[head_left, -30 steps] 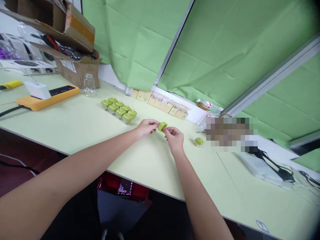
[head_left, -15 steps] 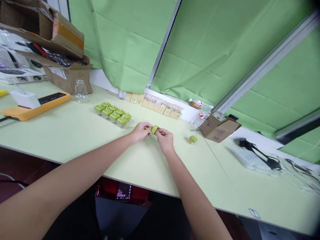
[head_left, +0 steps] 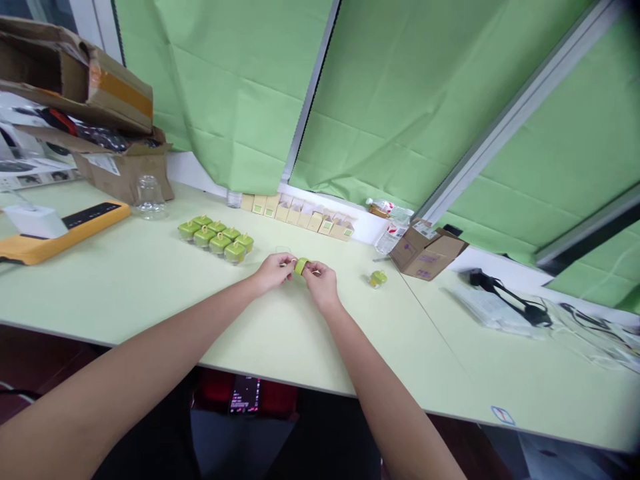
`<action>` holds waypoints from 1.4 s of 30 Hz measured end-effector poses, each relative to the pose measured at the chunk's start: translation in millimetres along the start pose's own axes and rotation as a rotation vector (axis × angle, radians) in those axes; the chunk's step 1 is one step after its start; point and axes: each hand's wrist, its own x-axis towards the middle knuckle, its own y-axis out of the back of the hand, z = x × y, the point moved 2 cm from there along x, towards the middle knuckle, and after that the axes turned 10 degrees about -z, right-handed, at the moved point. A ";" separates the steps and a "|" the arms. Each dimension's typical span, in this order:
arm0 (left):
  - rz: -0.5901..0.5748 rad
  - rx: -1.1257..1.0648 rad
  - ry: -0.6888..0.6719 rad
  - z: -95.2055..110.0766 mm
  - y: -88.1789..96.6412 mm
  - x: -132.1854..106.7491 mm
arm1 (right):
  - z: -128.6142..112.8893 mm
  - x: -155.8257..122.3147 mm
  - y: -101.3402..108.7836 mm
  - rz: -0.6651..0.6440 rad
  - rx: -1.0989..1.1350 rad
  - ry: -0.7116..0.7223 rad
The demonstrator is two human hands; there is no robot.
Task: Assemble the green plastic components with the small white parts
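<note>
head: hands [head_left: 323, 285] hold green piece [head_left: 301, 266]; purple carton print [head_left: 425, 274] illegible

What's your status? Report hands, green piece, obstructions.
Right hand gripping green piece. Left hand at its other side, grip unclear. Green-lidded containers off to left, apart from hands; nothing seen blocking.

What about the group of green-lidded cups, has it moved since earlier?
No: against the row of small boxes, the group of green-lidded cups keeps its place; the camera shifted.
</note>
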 end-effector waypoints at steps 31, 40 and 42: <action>-0.032 0.001 -0.006 -3.8 -1.3 4.0 | -6.9 13.9 12.1 -0.120 0.038 -0.079; -0.031 0.001 0.011 -10.3 3.2 9.5 | -12.5 24.2 6.2 -0.149 -0.021 -0.035; -0.041 0.015 0.030 -12.8 3.7 10.6 | -5.0 20.8 3.2 -0.141 0.008 -0.035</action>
